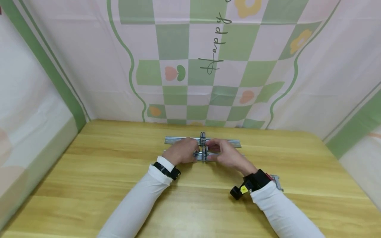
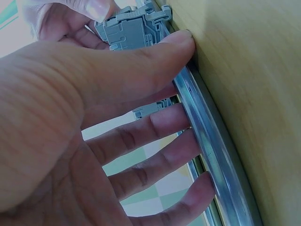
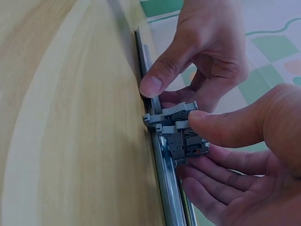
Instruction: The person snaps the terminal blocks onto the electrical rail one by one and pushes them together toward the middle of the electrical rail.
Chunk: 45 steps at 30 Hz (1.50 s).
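Observation:
Across the table lies the near metal DIN rail, with grey terminal blocks seated on or against it side by side. My left hand holds this rail just left of the blocks; its thumb lies along the front edge and its fingers reach the back edge in the left wrist view. From the other side my right hand pinches a terminal block between thumb and fingers. Whether that block is fully clipped on cannot be told. Behind, a second DIN rail carries more grey terminal blocks, partly hidden in the left wrist view.
Beyond my right wrist a grey piece lies on the wooden table, partly covered by the wrist strap. A checkered cloth hangs behind the table's back edge.

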Available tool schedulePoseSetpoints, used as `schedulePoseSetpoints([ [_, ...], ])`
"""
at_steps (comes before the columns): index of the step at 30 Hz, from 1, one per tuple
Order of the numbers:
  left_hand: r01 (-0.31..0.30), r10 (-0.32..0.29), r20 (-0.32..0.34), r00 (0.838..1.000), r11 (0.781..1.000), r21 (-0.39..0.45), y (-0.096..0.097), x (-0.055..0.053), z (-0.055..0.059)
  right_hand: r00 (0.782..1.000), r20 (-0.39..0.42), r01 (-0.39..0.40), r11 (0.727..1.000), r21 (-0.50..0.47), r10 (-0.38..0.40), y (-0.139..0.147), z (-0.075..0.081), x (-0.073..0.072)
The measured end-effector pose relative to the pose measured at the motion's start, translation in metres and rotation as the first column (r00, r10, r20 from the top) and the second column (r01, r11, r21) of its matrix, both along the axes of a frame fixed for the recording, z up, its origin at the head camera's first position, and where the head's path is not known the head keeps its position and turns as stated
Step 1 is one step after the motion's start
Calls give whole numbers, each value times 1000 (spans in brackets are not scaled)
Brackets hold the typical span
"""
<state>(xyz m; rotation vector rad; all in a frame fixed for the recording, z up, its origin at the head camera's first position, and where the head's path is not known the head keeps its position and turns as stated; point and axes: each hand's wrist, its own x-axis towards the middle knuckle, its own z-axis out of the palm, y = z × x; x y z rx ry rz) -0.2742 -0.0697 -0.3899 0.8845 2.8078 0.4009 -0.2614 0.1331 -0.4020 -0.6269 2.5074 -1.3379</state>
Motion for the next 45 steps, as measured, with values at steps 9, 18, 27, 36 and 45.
schedulePoseSetpoints([
  [9,-12,12,5,1000,1000,-5,1,0,0,998,-55,0,1000,17,1,-4,-4,0],
  [18,-21,21,9,1000,1000,-11,2,0,0,998,-63,37,997,73,-33,-7,-4,3],
  [27,-26,26,36,999,1000,13,1,0,-1,996,-76,49,993,104,-42,-9,-1,7],
  [36,-25,24,35,999,1000,2,2,1,1,996,-83,51,989,136,-39,-8,1,7],
  [45,-32,32,36,999,999,6,2,0,0,995,-95,39,988,147,-25,-6,2,8],
])
